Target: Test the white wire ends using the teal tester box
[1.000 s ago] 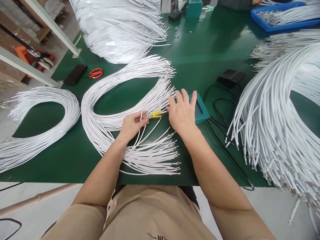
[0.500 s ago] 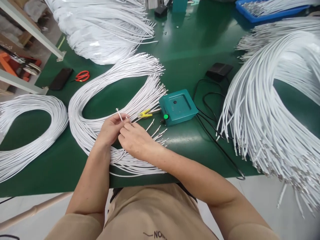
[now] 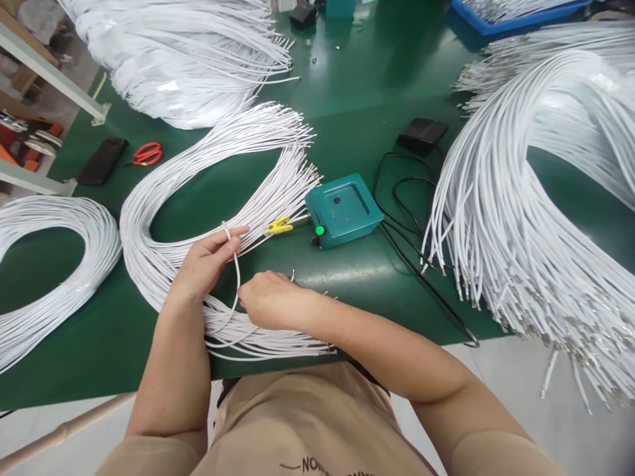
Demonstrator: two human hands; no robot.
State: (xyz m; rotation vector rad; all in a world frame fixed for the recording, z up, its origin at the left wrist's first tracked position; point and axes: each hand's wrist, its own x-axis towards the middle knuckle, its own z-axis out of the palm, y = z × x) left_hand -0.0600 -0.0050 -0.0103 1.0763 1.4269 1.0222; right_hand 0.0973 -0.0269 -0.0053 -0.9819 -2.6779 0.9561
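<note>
Between the thumb and fingers of my left hand [image 3: 198, 268] is a white wire [image 3: 237, 261], its upper end poking out above the fingertips. From there the wire curves down past the fingertips of my right hand [image 3: 270, 301]. That hand is closed, its fingertips against the wire, and it hovers over the lower ends of a looped bundle of white wires [image 3: 141, 218]. A small teal device [image 3: 344, 208] with a green button sits to the right. A yellow clip-like piece [image 3: 280, 225] sticks out from its left side, close to my left fingertips.
Another wire coil [image 3: 106, 231] lies at the left and a large pile [image 3: 173, 59] at the back. A thick bundle [image 3: 496, 178] overhangs the front edge at the right. Red-handled scissors [image 3: 147, 153], a dark phone [image 3: 103, 160], a black pedal-like box [image 3: 423, 135], black cables and a blue tray [image 3: 489, 28] are around.
My right hand has moved away from my left hand, down toward the front edge, and a length of wire now shows between them. My left fingers have straightened somewhat. The camera view has shifted slightly.
</note>
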